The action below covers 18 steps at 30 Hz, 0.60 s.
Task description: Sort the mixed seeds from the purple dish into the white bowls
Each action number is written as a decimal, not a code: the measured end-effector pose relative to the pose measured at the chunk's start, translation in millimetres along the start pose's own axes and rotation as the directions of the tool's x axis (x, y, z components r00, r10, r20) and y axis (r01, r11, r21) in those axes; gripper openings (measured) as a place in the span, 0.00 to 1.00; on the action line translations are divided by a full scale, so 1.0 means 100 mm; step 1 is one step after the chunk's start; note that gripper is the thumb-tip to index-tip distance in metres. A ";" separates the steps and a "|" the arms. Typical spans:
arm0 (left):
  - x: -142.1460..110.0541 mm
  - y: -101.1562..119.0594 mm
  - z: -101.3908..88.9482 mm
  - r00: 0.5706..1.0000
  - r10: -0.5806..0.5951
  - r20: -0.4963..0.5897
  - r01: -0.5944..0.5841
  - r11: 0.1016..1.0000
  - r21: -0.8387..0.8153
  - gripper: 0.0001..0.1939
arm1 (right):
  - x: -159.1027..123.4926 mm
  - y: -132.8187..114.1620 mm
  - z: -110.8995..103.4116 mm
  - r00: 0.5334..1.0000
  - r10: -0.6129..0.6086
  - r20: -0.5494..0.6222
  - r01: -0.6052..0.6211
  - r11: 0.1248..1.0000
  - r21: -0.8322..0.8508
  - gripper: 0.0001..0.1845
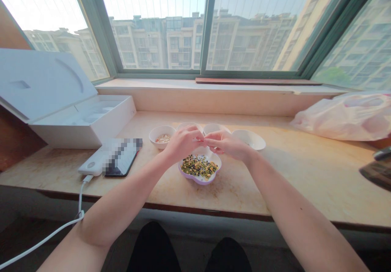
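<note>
- Stone surface (pixel 275 174) holds a white bowl (pixel 161 128) near the hands
- Left hand (pixel 183 143) and right hand (pixel 226 145) meet above a purple dish (pixel 199 181)
- Fingers (pixel 210 139) pinched together; anything held is hidden
- Mixed beans (pixel 199 167) lie inside the dish

Home interior, apparently an apartment room. A green-framed window (pixel 204 27) looks out on residential apartment blocks (pixel 183 42). Below it, a broad stone sill (pixel 284 178) carries small household bowls (pixel 162 135) and a plastic bag (pixel 345 117).

Bowl (pixel 162 128) glossy ceramic, sill (pixel 284 178) polished stone, box (pixel 39 80) matt white card, bag (pixel 345 119) thin crinkly plastic.
</note>
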State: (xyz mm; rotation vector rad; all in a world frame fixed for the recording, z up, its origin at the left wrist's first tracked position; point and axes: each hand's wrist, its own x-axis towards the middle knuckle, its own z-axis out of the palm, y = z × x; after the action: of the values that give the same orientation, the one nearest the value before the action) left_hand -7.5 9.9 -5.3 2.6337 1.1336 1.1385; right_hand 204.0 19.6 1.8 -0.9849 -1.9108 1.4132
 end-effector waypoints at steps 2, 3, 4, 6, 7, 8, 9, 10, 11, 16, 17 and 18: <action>-0.01 0.00 0.01 1.000 0.026 0.000 -0.026 0.999 0.036 0.10 | 0.03 0.03 0.03 1.000 0.027 -0.015 -0.027 0.999 0.036 0.23; -0.01 -0.01 0.01 0.999 0.039 -0.001 -0.039 0.998 0.054 0.11 | 0.03 0.04 0.04 0.999 0.036 -0.020 -0.035 0.998 0.050 0.23; -0.01 -0.01 0.01 0.999 0.052 -0.001 -0.052 0.996 0.071 0.11 | 0.04 0.05 0.04 0.999 0.040 -0.024 -0.039 0.997 0.061 0.24; 0.00 -0.02 -0.01 0.997 0.082 0.005 -0.082 0.991 0.101 0.12 | 0.05 0.07 0.04 0.999 0.037 -0.031 -0.034 0.996 0.083 0.23; 0.00 -0.02 -0.01 0.995 0.097 0.013 -0.098 0.989 0.114 0.12 | 0.05 0.07 0.04 0.999 0.032 -0.033 -0.029 0.995 0.096 0.23; 0.00 -0.02 -0.02 0.994 0.110 0.022 -0.112 0.986 0.124 0.13 | 0.05 0.08 0.03 0.999 0.028 -0.035 -0.024 0.994 0.110 0.23; 0.00 -0.01 -0.03 0.993 0.118 0.031 -0.121 0.984 0.130 0.13 | 0.05 0.08 0.03 0.999 0.025 -0.037 -0.020 0.992 0.121 0.23; 0.00 -0.01 -0.04 0.992 0.118 0.036 -0.122 0.984 0.132 0.12 | 0.05 0.08 0.03 0.999 0.024 -0.041 -0.018 0.992 0.127 0.23; 0.00 0.00 -0.05 0.994 0.107 0.036 -0.111 0.986 0.128 0.11 | 0.05 0.08 0.03 0.998 0.020 -0.053 -0.013 0.992 0.124 0.23; 0.01 0.04 -0.08 0.996 -0.070 0.063 0.065 0.995 0.079 0.08 | 0.03 0.00 0.03 0.968 -0.106 -0.229 0.092 0.993 -0.071 0.22; 0.01 0.04 -0.09 0.990 -0.095 0.104 0.087 0.993 0.081 0.09 | 0.03 -0.01 0.03 0.951 -0.145 -0.272 0.110 0.984 -0.139 0.21; 0.00 0.04 -0.09 0.981 -0.105 0.162 0.092 0.992 0.090 0.09 | 0.03 -0.02 0.03 0.933 -0.183 -0.310 0.122 0.971 -0.208 0.20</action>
State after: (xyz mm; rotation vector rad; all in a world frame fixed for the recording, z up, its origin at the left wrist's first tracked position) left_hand -11.2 5.1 2.7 2.6388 1.2860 0.8548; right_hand 199.3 19.5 3.1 -1.0563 -1.8442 0.9283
